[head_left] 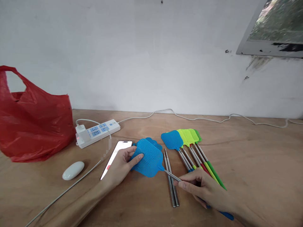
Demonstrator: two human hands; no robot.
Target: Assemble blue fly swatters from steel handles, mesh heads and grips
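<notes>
A blue fly swatter (148,156) is held just above the wooden table (248,164). My left hand (121,165) pinches the left edge of its mesh head, thumb on top. My right hand (204,189) is closed around its thin metal rod near the blue grip. Another blue swatter head peeks out behind it. Two loose metal rods (172,189) lie under the held rod. To the right, several swatters (187,138) in blue, yellow-green and green lie fanned side by side, heads towards the wall.
A phone (115,154) with a lit screen lies under my left hand. A white power strip (97,132) with a cable, a white oval case (73,170) and a red plastic bag (33,119) sit at the left. A white wall stands behind.
</notes>
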